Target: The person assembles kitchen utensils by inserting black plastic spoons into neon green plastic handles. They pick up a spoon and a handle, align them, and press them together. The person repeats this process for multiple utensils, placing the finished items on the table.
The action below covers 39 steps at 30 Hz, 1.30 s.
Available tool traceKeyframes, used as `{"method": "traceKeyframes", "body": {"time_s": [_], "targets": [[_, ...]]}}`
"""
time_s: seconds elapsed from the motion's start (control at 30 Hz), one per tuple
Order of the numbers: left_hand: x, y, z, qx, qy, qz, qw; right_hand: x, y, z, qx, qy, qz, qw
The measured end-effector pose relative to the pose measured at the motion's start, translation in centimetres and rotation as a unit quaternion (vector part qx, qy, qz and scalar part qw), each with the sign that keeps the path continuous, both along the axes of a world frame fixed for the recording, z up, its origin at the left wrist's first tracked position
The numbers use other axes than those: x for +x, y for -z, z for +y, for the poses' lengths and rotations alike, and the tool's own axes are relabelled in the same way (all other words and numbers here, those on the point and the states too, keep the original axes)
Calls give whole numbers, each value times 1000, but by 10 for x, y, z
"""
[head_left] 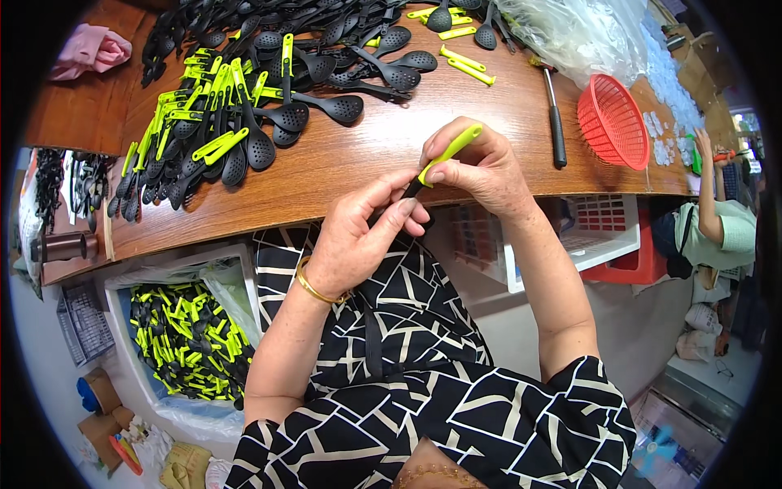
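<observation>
My right hand (481, 171) grips a lime-green handle sleeve (450, 150) near the table's front edge. My left hand (358, 232), with a gold bangle on the wrist, pinches the black end of the same utensil where it meets the sleeve. Both hands hold the piece over my lap, just in front of the wooden table (366, 155). A heap of black slotted spoons with green handles (220, 122) lies on the table's left. Bare black spoons (383, 65) and loose green sleeves (466, 67) lie farther back.
A red plastic basket (615, 122) and a black-handled tool (555, 122) lie at the right. Clear plastic bags (578, 33) sit behind. A white bin of finished green-and-black pieces (187, 338) stands on the floor at left. Another person (717, 220) sits at the far right.
</observation>
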<state>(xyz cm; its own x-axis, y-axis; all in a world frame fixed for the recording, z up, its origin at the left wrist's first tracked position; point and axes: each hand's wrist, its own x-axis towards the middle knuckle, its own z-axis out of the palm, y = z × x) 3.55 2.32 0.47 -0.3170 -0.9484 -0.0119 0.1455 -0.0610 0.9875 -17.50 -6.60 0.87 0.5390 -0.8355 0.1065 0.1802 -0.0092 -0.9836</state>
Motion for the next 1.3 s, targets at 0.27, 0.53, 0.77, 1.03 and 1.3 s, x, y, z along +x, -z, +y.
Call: {"method": "traceKeyframes", "body": {"time_s": [0.27, 0.53, 0.77, 1.03, 1.3], "targets": [[12, 37, 42, 236, 62, 266, 933, 27, -2, 15, -14, -119, 89, 989], [-11, 62, 51, 224, -155, 168, 947, 45, 20, 28, -279, 42, 270, 921], [-1, 52, 49, 181, -128, 107, 969, 42, 20, 11, -372, 150, 229, 887], [6, 40, 52, 59, -163, 13, 985, 30, -13, 22, -118, 67, 168, 976], [12, 42, 53, 141, -171, 74, 972, 27, -6, 39, 42, 42, 34, 998]]}}
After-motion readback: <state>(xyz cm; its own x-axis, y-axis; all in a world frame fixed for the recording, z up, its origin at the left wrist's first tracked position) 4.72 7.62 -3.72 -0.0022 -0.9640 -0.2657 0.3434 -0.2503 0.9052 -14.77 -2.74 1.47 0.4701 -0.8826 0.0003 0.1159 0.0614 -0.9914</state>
